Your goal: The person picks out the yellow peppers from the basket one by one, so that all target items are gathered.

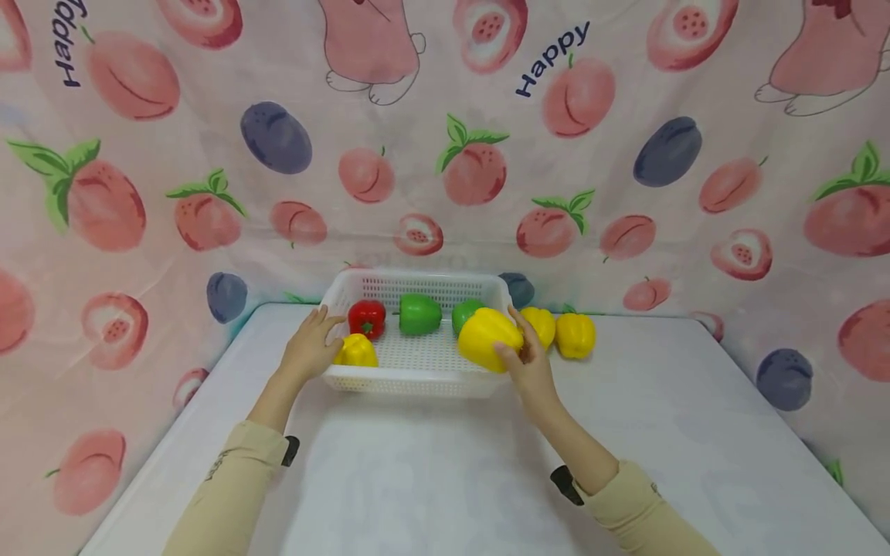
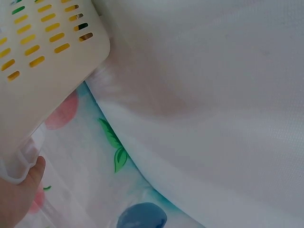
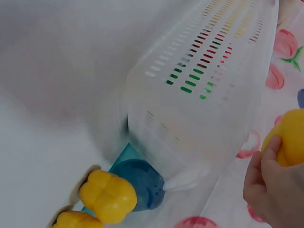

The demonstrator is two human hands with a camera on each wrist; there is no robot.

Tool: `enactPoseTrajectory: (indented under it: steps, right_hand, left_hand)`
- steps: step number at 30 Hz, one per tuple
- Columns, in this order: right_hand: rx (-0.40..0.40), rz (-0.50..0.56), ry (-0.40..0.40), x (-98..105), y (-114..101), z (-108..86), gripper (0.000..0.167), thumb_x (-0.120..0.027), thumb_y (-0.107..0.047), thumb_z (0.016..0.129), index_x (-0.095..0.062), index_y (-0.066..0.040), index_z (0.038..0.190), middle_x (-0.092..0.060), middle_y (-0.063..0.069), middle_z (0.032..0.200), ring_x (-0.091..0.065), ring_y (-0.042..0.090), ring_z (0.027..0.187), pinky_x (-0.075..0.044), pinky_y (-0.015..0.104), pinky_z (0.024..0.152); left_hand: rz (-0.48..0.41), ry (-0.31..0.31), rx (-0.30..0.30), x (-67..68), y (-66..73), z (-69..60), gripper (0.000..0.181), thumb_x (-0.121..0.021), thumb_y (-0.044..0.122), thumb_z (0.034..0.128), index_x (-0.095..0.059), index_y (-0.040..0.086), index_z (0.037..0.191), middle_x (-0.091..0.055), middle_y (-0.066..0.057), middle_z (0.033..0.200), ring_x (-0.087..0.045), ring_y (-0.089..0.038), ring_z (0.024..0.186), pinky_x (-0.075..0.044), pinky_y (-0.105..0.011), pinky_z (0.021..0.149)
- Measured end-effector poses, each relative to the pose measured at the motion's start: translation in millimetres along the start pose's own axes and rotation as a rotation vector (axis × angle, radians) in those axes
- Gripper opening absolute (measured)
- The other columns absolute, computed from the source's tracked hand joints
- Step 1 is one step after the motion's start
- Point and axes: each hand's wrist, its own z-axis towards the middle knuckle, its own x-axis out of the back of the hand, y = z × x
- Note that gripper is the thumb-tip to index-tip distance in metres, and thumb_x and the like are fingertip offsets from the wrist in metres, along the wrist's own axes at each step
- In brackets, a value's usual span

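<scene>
A white perforated plastic basket sits toward the back of the table. My left hand grips its left rim; the thumb shows at the rim in the left wrist view. Over the basket's right end, my right hand holds a yellow bell pepper, also seen as a yellow pepper in the right wrist view. Inside the basket lie a red bell pepper, a green bell pepper, another green pepper partly hidden by the held one, and a yellow pepper at front left.
Right of the basket, two yellow peppers stand on the white table: a nearer-to-basket pepper, partly behind my right hand, and an outer pepper. A fruit-print cloth hangs directly behind the table's back edge.
</scene>
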Motion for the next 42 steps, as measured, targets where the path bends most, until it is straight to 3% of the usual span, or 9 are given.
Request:
enactPoseTrajectory:
  steps: [4,10,13,17,22,27,31,38,42]
  right_hand:
    - [-0.108,0.199,-0.007,9,-2,1.5,0.053,-0.044,-0.026,0.096,-0.03,-0.024,0.147,-0.026,0.009,0.149,-0.044,0.017,0.11,-0.046,0.012,0.085]
    - [-0.305,0.453,0.018,20,-5,5.1,0.046,-0.029,-0.026,0.098,-0.026,-0.019,0.144,-0.038,0.0,0.126,-0.045,0.014,0.106,-0.049,0.017,0.085]
    - [-0.331,0.555,-0.015,23,-4,5.6,0.038,-0.027,-0.032,0.1,-0.029,-0.023,0.137,-0.038,-0.003,0.121,-0.046,0.012,0.106,-0.05,0.019,0.087]
    - [-0.302,0.633,-0.067,23,-2,7.4,0.027,-0.035,-0.031,0.099,-0.034,-0.025,0.126,-0.042,-0.004,0.115,-0.049,0.01,0.103,-0.053,0.024,0.088]
    - [-0.315,0.628,-0.061,23,-3,8.7,0.03,-0.042,-0.019,0.097,-0.034,-0.025,0.126,-0.041,-0.003,0.115,-0.049,0.011,0.102,-0.054,0.025,0.087]
    - [-0.34,0.574,-0.055,28,-3,11.0,0.049,-0.043,-0.019,0.096,-0.022,-0.019,0.14,-0.037,-0.001,0.121,-0.046,0.016,0.108,-0.056,0.034,0.085]
    - [-0.368,0.544,-0.03,35,-1,10.2,0.046,-0.044,-0.02,0.096,-0.023,-0.02,0.137,-0.037,-0.002,0.121,-0.045,0.016,0.109,-0.056,0.039,0.086]
    - [-0.384,0.423,0.024,48,2,8.7,0.033,-0.047,-0.031,0.098,-0.031,-0.019,0.124,-0.039,-0.002,0.115,-0.046,0.01,0.101,-0.047,0.015,0.087]
    - [-0.363,0.408,0.043,54,1,9.3,0.031,-0.047,-0.031,0.098,-0.032,-0.019,0.123,-0.039,-0.002,0.117,-0.046,0.009,0.099,-0.045,0.012,0.089]
  left_hand:
    - [-0.002,0.007,-0.003,0.6,0.6,1.4,0.048,-0.044,0.022,0.0945,-0.042,0.005,0.139,-0.015,-0.026,0.155,-0.01,-0.044,0.143,-0.017,-0.066,0.11]
    - [-0.005,0.005,0.002,0.9,0.8,1.0,0.047,-0.044,0.022,0.0945,-0.044,0.006,0.139,-0.015,-0.025,0.155,-0.01,-0.044,0.143,-0.017,-0.067,0.109]
    - [-0.003,-0.001,0.006,0.6,0.2,0.2,0.047,-0.043,0.022,0.0946,-0.044,0.006,0.139,-0.015,-0.025,0.155,-0.01,-0.044,0.143,-0.018,-0.067,0.109]
    - [-0.001,-0.005,0.008,1.0,-0.7,-0.9,0.047,-0.043,0.022,0.0947,-0.043,0.006,0.139,-0.014,-0.025,0.155,-0.009,-0.044,0.143,-0.017,-0.068,0.109]
    - [-0.013,-0.004,-0.002,-0.1,0.7,-1.5,0.047,-0.044,0.022,0.0946,-0.043,0.005,0.139,-0.015,-0.025,0.155,-0.01,-0.044,0.143,-0.016,-0.067,0.11]
    - [-0.009,0.009,-0.004,0.0,2.3,-1.9,0.046,-0.044,0.021,0.0944,-0.044,0.005,0.138,-0.016,-0.026,0.154,-0.011,-0.044,0.143,-0.016,-0.066,0.11]
    - [-0.007,0.012,-0.003,-0.5,1.8,-2.8,0.046,-0.044,0.02,0.094,-0.045,0.005,0.137,-0.017,-0.027,0.154,-0.011,-0.045,0.143,-0.017,-0.065,0.111]
    - [-0.004,0.009,0.001,1.7,4.2,-3.4,0.047,-0.043,0.02,0.0941,-0.044,0.004,0.138,-0.016,-0.028,0.153,-0.011,-0.046,0.142,-0.017,-0.066,0.11]
    - [-0.007,0.006,0.002,1.3,4.5,-2.5,0.047,-0.044,0.021,0.0949,-0.043,0.004,0.138,-0.015,-0.029,0.153,-0.011,-0.046,0.142,-0.017,-0.067,0.109]
